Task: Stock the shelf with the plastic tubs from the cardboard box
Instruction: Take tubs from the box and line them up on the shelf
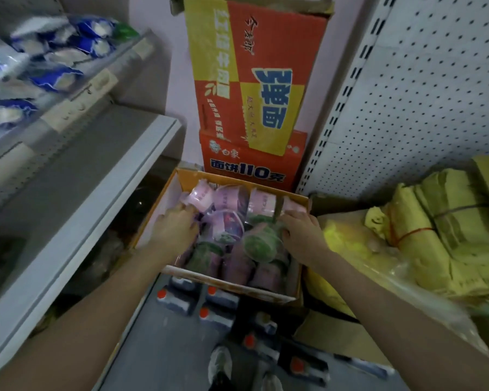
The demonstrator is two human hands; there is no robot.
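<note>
Shop floor (158,348): ctns (254,88) behind box (232,286) w/ tubs (229,227)

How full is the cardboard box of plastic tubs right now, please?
Mostly full: pink and green tubs crowd the open cardboard box, several tipped over others. The left hand and right hand reach in.

Single wide-angle head cam, looks forward and steeply down, close above box (160,218); shelf (96,204) at left.

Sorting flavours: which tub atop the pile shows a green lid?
The round plastic tub beside the right hand; the neighbouring tub has a purple lid.
</note>
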